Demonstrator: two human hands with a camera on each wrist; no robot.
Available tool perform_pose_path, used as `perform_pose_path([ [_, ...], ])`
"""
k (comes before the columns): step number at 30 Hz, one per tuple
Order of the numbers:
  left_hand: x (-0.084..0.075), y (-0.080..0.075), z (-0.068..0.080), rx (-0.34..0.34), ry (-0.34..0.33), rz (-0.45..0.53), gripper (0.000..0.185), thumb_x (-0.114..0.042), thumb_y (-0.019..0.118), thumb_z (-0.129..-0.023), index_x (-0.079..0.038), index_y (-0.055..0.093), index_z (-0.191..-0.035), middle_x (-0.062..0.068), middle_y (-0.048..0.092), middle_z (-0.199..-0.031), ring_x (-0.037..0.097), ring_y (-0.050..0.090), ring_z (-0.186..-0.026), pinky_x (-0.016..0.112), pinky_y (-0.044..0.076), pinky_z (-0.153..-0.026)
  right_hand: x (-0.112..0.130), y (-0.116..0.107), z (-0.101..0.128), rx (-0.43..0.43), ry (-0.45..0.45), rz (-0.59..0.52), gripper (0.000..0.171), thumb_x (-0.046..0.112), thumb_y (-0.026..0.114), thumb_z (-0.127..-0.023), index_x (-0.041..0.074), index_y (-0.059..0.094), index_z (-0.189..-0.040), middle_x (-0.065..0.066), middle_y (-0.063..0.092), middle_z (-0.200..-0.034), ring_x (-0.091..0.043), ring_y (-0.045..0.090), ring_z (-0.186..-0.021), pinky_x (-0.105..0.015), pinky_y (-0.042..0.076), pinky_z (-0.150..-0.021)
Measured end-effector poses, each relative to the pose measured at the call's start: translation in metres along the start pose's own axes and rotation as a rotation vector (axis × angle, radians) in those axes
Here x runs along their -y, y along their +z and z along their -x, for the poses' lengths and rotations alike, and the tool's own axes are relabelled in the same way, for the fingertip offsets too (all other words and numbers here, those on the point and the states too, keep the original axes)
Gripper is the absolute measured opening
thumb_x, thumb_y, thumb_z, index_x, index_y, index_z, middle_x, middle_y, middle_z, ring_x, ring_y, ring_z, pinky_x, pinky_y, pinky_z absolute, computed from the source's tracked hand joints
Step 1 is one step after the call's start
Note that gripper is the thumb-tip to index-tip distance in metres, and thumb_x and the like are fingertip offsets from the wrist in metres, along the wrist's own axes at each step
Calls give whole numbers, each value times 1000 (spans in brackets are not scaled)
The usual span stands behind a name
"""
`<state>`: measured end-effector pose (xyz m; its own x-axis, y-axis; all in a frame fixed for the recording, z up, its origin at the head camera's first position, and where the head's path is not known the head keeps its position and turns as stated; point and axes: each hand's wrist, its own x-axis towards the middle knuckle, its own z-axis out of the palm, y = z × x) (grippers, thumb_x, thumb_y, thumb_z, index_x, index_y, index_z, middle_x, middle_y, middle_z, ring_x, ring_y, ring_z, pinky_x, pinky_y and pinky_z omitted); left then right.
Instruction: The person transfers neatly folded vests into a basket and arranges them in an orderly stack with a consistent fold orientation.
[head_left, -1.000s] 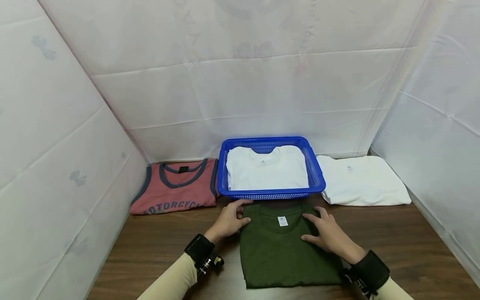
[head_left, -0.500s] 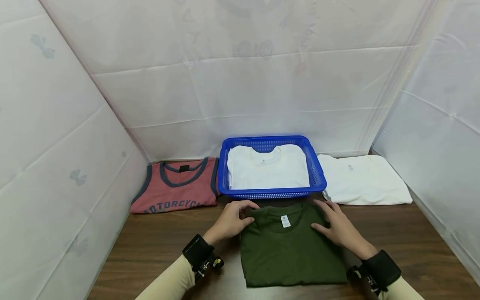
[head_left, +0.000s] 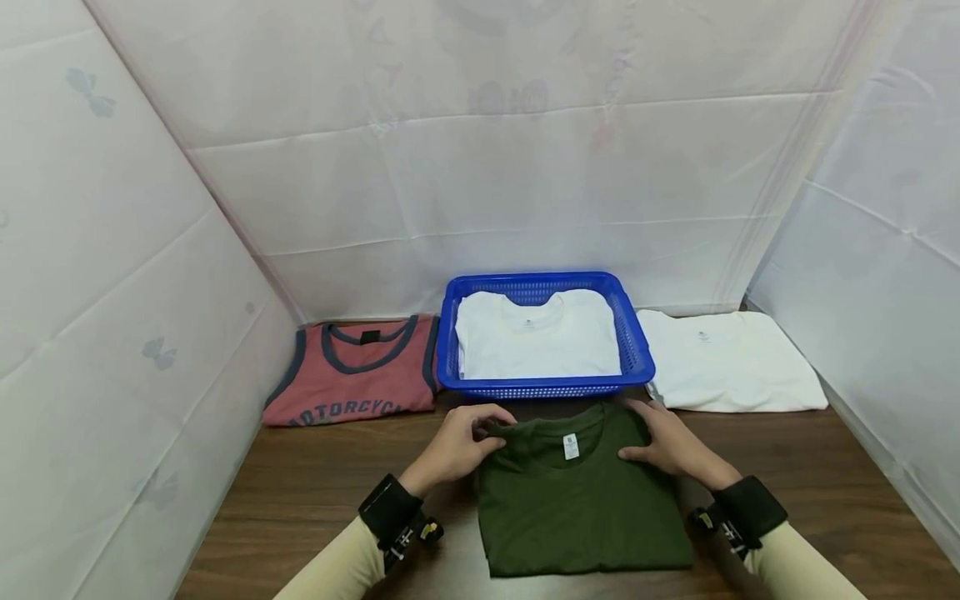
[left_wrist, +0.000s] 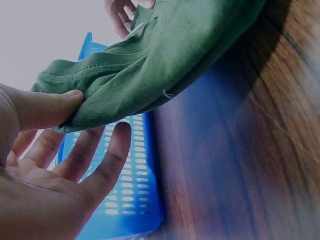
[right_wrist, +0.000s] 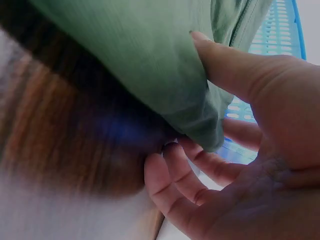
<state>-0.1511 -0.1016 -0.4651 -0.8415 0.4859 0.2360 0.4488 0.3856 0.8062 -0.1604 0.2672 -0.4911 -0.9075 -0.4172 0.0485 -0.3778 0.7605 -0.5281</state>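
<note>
A folded dark green T-shirt lies on the brown table in front of me, its neckline and white label facing up. My left hand pinches its far left corner. In the left wrist view the thumb presses on top of the raised green cloth, with the fingers beneath. At the far right corner my right hand holds the shirt, thumb above. The right wrist view has the fingers under the lifted edge of the cloth; part of them is hidden behind it.
Just beyond the green shirt stands a blue plastic basket with a folded white T-shirt inside. A folded red shirt with dark trim lies to its left. Another folded white shirt lies right. White sheeting walls the back and sides.
My right hand has shifted right, from near the neckline to the shirt's far right corner. The far edge of the shirt has lifted slightly, and my left hand keeps to its corner.
</note>
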Motion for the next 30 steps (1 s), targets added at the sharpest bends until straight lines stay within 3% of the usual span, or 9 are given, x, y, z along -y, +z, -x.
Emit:
perform_pose_path([
  [6, 8, -3, 3, -39, -28, -5, 33, 5, 75, -89, -18, 75, -112, -1, 73, -112, 14, 65, -89, 32, 55, -77, -1, 0, -7, 38, 9, -11, 83, 29, 87, -83, -10, 47, -145, -32, 55, -135, -50, 55, -123, -61, 47, -97],
  [13, 20, -5, 5, -79, -63, 42, 32, 6, 73, -91, -17, 74, -113, 2, 73, -110, 19, 69, -94, 33, 57, -79, 0, 1, -10, 61, 42, -25, 74, 30, 87, -83, -13, 54, -133, -27, 62, -122, -42, 63, -106, -54, 52, -88],
  [18, 24, -7, 5, -105, -91, 47, 31, 6, 73, -91, -16, 74, -113, 2, 73, -106, 17, 70, -92, 31, 57, -79, 1, 2, -13, 64, 22, -16, 66, 30, 87, -83, -10, 58, -127, -20, 64, -112, -35, 64, -98, -50, 53, -81],
  [25, 27, -7, 6, -156, -89, 11, 29, 8, 70, -92, -13, 70, -111, 1, 66, -93, 13, 52, -71, 27, 43, -68, 1, 5, -12, 22, -15, -30, 40, 19, 79, -92, 1, 58, -121, -7, 64, -104, -23, 64, -87, -41, 51, -73],
  [30, 29, -6, 8, -196, -45, 14, 27, 11, 67, -93, -8, 53, -106, 5, 55, -93, 14, 42, -70, 27, 35, -66, 4, 4, -8, -61, -74, -33, 38, 4, 75, -93, 5, 54, -125, -13, 65, -109, -18, 63, -81, -37, 50, -69],
])
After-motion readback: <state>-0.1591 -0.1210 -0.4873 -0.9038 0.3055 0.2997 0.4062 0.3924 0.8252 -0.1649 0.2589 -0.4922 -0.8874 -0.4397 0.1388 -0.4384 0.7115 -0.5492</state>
